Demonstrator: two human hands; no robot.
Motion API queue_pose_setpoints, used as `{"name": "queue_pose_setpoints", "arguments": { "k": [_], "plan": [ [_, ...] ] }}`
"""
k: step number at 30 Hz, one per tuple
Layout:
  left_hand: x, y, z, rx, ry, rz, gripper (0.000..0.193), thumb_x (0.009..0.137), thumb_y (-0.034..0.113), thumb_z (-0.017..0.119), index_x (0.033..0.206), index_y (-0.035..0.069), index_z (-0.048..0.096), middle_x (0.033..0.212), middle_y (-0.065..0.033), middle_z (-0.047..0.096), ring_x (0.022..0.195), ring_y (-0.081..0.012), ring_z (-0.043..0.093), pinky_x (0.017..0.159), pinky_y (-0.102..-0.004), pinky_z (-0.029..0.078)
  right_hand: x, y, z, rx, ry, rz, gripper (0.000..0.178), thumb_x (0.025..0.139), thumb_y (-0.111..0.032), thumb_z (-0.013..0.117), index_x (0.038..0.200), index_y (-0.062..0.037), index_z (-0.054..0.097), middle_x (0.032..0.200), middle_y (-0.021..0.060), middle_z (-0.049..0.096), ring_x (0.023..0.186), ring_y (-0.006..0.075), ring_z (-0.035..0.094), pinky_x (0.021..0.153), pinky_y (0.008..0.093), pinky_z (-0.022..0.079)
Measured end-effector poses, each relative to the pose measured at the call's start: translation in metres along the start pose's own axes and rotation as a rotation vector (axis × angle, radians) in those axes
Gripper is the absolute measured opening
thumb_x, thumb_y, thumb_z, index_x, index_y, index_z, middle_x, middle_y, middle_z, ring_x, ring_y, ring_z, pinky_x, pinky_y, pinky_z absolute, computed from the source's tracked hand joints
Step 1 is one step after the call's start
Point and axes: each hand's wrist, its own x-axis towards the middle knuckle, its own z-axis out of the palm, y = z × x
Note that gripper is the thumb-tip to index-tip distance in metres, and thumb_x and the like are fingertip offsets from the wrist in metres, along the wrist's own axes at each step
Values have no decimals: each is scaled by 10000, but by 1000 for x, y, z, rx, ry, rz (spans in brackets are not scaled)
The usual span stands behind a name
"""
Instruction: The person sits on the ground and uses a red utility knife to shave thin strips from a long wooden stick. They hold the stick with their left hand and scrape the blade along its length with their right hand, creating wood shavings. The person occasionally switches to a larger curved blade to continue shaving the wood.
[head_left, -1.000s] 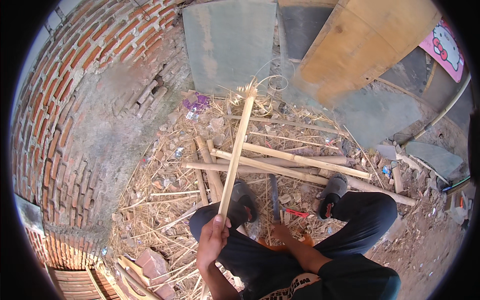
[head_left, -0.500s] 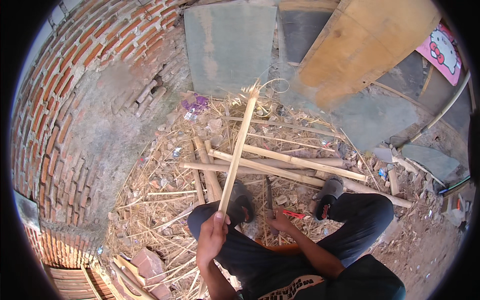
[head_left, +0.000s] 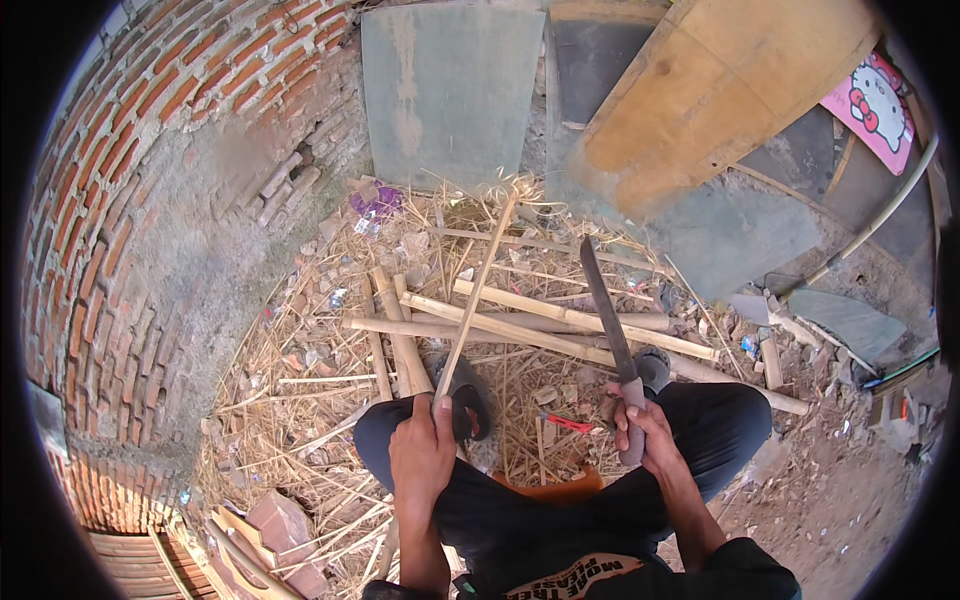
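Note:
My left hand is closed round the lower end of a thin bamboo strip, which slants up and away from me. Curled shavings cluster at the strip's far tip. In my right hand is a machete, gripped by its handle, its long dark blade pointing up and slightly left over the bamboo on the ground. Strip and blade are apart. Beyond my feet, split bamboo pieces lie crossed over one another.
Straw-like shavings and rubble cover the ground. A red-handled tool lies between my feet. On the left rises a brick wall; grey boards and a brown board lean at the back. A brick block sits lower left.
My right hand has moved right and raised the machete from low between my legs to upright. The bamboo strip has turned in my left hand and now shows a narrower side.

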Motion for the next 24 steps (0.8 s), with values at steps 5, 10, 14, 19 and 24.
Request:
{"name": "queue_pose_setpoints", "arguments": {
  "k": [5,10,14,19,24],
  "plan": [
    [9,19,8,7,-37,56,395,1141,403,530,1108,19,616,836,-264,755,839,-523,724,782,-618,549,9,-30,2,-350,102,-283,435,1027,-65,618,1450,36,589,799,0,567,579,83,559,566,265,472],
    [6,16,35,54,-87,114,413,1134,414,544,1137,9,629,824,-280,748,822,-523,724,776,-640,547,30,-36,22,-752,22,-394,264,1025,-59,642,1285,-31,607,772,44,685,603,132,671,612,309,540],
    [-5,17,44,-36,-186,124,398,1141,385,543,1081,6,648,810,-258,740,824,-515,719,775,-627,538,40,-42,31,-1071,10,-382,293,991,-130,709,1236,-30,584,762,158,728,661,347,749,665,457,582],
    [-20,19,52,-51,-192,105,389,1156,351,522,1005,15,646,832,-262,724,881,-524,697,788,-618,508,48,-43,28,-1483,36,-466,391,960,-279,774,1213,-44,590,783,215,723,737,470,722,692,562,574],
    [-23,11,70,-72,-161,116,403,1154,395,510,1039,33,645,806,-301,716,825,-564,688,773,-665,516,54,-53,32,-1619,-118,-375,433,942,-329,789,1208,-48,594,788,234,724,776,468,735,694,570,573]
  ]
}}
